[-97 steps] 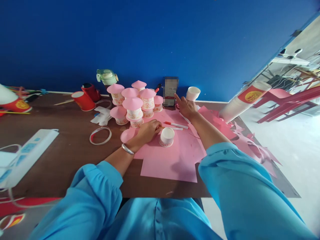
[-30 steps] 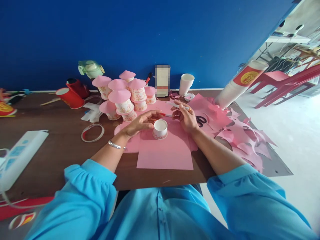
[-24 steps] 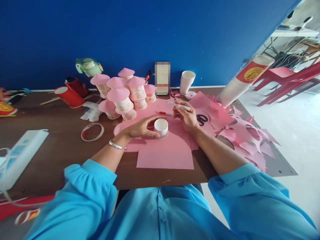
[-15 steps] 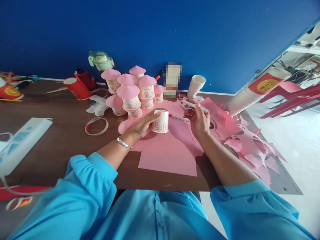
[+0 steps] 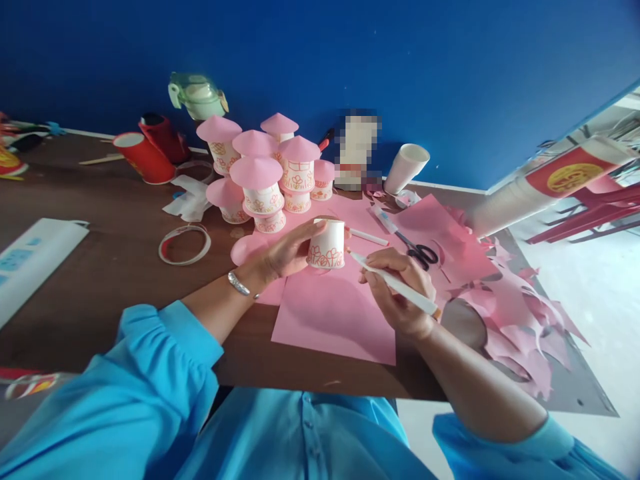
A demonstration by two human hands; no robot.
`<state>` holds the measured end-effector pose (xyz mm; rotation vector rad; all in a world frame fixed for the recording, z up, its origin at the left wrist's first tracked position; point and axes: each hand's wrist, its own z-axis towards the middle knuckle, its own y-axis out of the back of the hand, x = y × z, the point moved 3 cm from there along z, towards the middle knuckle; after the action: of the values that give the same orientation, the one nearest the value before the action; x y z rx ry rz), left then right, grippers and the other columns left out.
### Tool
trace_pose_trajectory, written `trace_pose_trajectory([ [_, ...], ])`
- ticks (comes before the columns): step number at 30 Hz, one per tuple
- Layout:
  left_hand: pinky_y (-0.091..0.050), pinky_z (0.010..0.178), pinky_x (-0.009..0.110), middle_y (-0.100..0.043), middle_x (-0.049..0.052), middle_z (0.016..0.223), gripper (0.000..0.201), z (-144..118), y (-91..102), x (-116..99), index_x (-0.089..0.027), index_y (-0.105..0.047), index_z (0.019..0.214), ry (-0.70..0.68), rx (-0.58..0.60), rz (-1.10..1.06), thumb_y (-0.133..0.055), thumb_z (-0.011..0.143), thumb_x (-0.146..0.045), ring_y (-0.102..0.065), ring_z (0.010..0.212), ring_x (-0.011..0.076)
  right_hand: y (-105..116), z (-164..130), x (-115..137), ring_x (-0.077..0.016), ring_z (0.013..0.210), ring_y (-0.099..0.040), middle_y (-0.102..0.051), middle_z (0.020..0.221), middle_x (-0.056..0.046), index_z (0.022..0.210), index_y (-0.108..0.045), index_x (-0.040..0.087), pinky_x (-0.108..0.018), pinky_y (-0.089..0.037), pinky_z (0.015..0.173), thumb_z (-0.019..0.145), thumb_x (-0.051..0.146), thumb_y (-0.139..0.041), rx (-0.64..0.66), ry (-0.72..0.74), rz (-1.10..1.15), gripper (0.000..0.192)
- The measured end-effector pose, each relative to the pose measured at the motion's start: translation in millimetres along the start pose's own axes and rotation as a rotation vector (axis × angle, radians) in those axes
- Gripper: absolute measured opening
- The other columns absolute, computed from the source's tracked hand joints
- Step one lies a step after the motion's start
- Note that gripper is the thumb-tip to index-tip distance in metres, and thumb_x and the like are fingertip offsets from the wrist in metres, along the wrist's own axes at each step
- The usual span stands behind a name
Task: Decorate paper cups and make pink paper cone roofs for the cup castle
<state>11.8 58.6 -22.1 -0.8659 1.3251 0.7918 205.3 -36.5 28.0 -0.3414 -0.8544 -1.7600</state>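
Above the pink sheet point(image 5: 335, 323), we find the paper cup point(image 5: 326, 241), its lower wall drawn with red flowers, gripped by the left hand point(image 5: 287, 255). At the sheet's right edge, we note the right hand point(image 5: 404, 310) closed around a white pen point(image 5: 400, 286), tip near the cup. Beyond the sheet, we record pink-roofed cups point(image 5: 263, 198) leftward and scissors point(image 5: 407, 243) rightward.

No txt was legible. Cup stack point(image 5: 510, 199) well R of R hand point(image 5: 400, 293) bore yellow emblem point(image 5: 575, 177), illeg. Power strip point(image 5: 50, 250) L of L hand point(image 5: 290, 253) had blue labels point(image 5: 23, 258), blurred. Phone point(image 5: 356, 153) beyond grip was pixelated.
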Motion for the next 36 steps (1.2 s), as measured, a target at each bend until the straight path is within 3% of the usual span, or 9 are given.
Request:
trace_pose_trajectory([
  [3,-0.063,0.076,0.041,-0.074,0.014,0.11,0.05,0.1,-5.0,4.0,-0.022,-0.07,0.123,0.111,0.203,-0.254,-0.061,0.096,-0.063,-0.073,0.098,0.0299,-1.4,-0.9,-0.8,-0.0164,0.069,-0.073,-0.073,0.085,-0.001,0.104,-0.062,0.027,-0.031,-0.059,0.062,0.095,0.013,-0.066,0.019,-0.001,-0.03,0.016],
  [4,-0.062,0.077,0.04,-0.074,0.014,0.112,0.05,0.0,-5.5,3.9,-0.021,-0.069,0.124,0.116,0.22,-0.303,-0.064,0.095,-0.061,-0.073,0.099,0.0291,-2.0,-1.0,-0.8,-0.0162,0.07,-0.073,-0.072,0.084,0.0,0.103,-0.061,0.027,-0.03,-0.059,0.063,0.094,0.014,-0.067,0.025,-0.001,-0.04,0.017],
  [17,-0.061,0.078,0.036,-0.073,0.013,0.112,0.04,0.4,-9.1,2.1,-0.02,-0.072,0.116,0.111,0.264,-0.411,-0.062,0.099,-0.054,-0.072,0.094,0.0239,-3.5,-1.5,0.2,-0.0157,0.071,-0.073,-0.073,0.084,-0.001,0.105,-0.061,0.027,-0.028,-0.06,0.062,0.095,0.013,-0.063,0.069,0.102,-0.166,0.017],
  [21,-0.062,0.079,0.039,-0.073,0.014,0.104,0.041,0.5,-8.5,2.5,-0.018,-0.071,0.115,0.101,0.269,-0.394,-0.061,0.1,-0.055,-0.073,0.094,0.0266,-4.5,-0.9,1.3,-0.0161,0.071,-0.074,-0.074,0.083,-0.001,0.108,-0.063,0.027,-0.027,-0.06,0.063,0.094,0.011,-0.064,0.088,0.148,-0.172,0.021],
  [28,-0.062,0.078,0.037,-0.074,0.014,0.113,0.042,0.1,-9.2,2.5,-0.019,-0.073,0.113,0.156,0.245,-0.433,-0.068,0.094,-0.057,-0.072,0.097,0.0274,-4.1,0.1,0.2,-0.0154,0.069,-0.073,-0.073,0.082,0.0,0.109,-0.064,0.027,-0.027,-0.06,0.063,0.093,0.011,-0.065,0.068,0.156,-0.174,0.023],
  [36,-0.063,0.081,0.039,-0.075,0.014,0.111,0.043,1.3,-9.4,2.9,-0.019,-0.069,0.117,0.137,0.259,-0.425,-0.063,0.097,-0.057,-0.074,0.102,0.0286,-6.1,-0.3,-1.6,-0.0142,0.069,-0.072,-0.072,0.083,0.0,0.106,-0.062,0.026,-0.026,-0.058,0.064,0.095,0.011,-0.063,0.078,0.153,-0.179,0.019],
])
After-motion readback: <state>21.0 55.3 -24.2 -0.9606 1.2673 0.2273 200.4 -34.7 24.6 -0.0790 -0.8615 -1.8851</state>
